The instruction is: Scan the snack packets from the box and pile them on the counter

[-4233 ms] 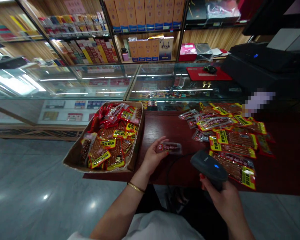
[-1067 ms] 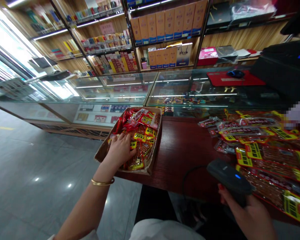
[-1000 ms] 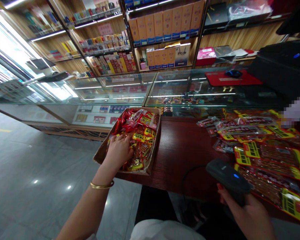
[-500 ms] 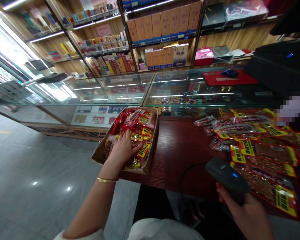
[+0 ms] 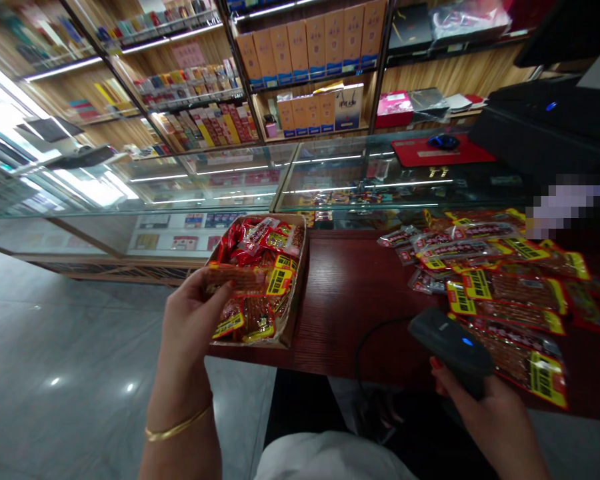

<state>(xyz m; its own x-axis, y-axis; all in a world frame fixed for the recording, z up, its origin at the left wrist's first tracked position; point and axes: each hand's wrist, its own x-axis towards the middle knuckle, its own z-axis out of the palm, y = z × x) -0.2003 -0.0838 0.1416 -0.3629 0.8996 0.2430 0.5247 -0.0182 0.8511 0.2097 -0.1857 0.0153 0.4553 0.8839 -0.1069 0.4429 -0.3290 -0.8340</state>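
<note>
Between the thumb and fingers of my left hand (image 5: 193, 320) is a snack packet (image 5: 250, 279), clear with a yellow and red label, held by its left end. It is over a cardboard box (image 5: 293, 317) filled with similar packets and red-wrapped ones. My right hand (image 5: 490, 413) grips a dark barcode scanner (image 5: 450, 343) with a lit blue light, its head pointing up and left. Just beyond the scanner lies a spread pile of flat snack packets (image 5: 510, 293), several with yellow labels, on the right of the dark red wooden table (image 5: 350, 287).
Behind the table runs a glass display counter (image 5: 360, 170) with a red mouse pad (image 5: 410, 155) and a mouse (image 5: 443, 141) on top. A black machine (image 5: 535, 133) stands at the right. The scanner's cable (image 5: 363, 347) hangs over the table's front edge. Stocked shelves (image 5: 310, 73) line the wall.
My left hand, earlier resting on the packets in the box, has drawn back to the left and lifted with one packet. My right hand still holds the scanner in nearly the same place.
</note>
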